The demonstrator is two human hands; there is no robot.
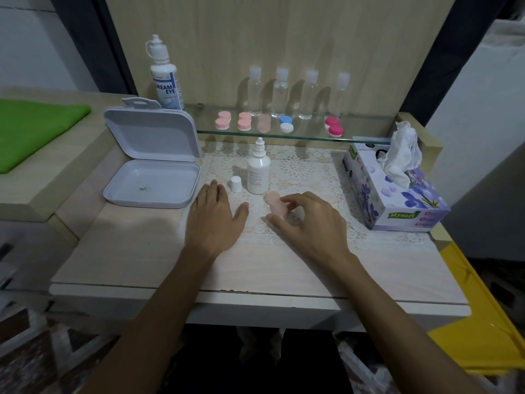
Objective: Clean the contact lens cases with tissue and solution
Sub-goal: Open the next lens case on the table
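A pale peach contact lens case (275, 203) lies on the lace mat in front of me. My right hand (305, 220) hovers over its near end, fingers curled around it; whether they touch it I cannot tell. My left hand (216, 217) rests flat on the table, fingers straight. Just behind stands a small white solution bottle (258, 170) with its white cap (236, 184) off beside it. A tissue box (397, 194) with a tissue pulled up sits at the right. Several more lens cases (245, 121) line the glass shelf.
An open white plastic box (153, 180) lies at the left. A large solution bottle (166, 78) and several clear bottles (281, 92) stand at the back of the shelf. A green cloth (34, 129) lies far left. The table's front edge is near my forearms.
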